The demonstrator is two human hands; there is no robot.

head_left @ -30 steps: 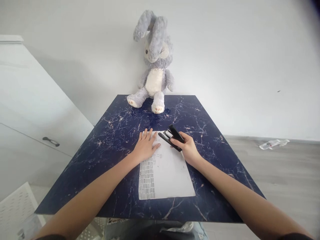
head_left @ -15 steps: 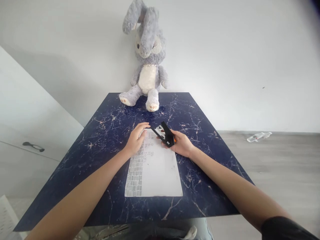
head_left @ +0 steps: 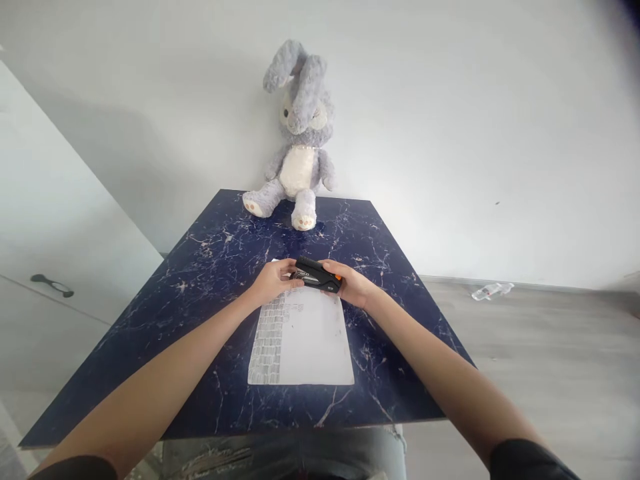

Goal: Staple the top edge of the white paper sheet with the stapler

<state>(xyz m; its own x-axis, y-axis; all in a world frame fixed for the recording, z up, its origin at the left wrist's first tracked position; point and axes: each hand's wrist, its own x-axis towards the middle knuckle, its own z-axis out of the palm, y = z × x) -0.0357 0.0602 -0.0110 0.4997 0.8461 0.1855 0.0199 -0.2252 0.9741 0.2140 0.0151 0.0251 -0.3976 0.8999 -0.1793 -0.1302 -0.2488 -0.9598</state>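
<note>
A black stapler with an orange part (head_left: 319,275) is held level above the far end of a white sheet of paper (head_left: 316,340). My right hand (head_left: 350,283) grips its right end. At its left end, my left hand (head_left: 276,281) has thumb and fingers closed on the tip. The paper lies on the dark blue marbled table (head_left: 200,267), with writing near its top and a grey brick-like pattern down its left side. The stapler and both hands hide part of its far edge.
A grey plush rabbit (head_left: 300,170) sits at the table's far edge against the white wall. At the left stands a white cabinet with a dark handle (head_left: 52,285). Clear plastic packaging (head_left: 492,291) lies on the floor at the right.
The stapler has turned from steeply tilted to nearly level, its arms closer together. My left hand has come over to it and taken its left end. The camera view has shifted slightly.
</note>
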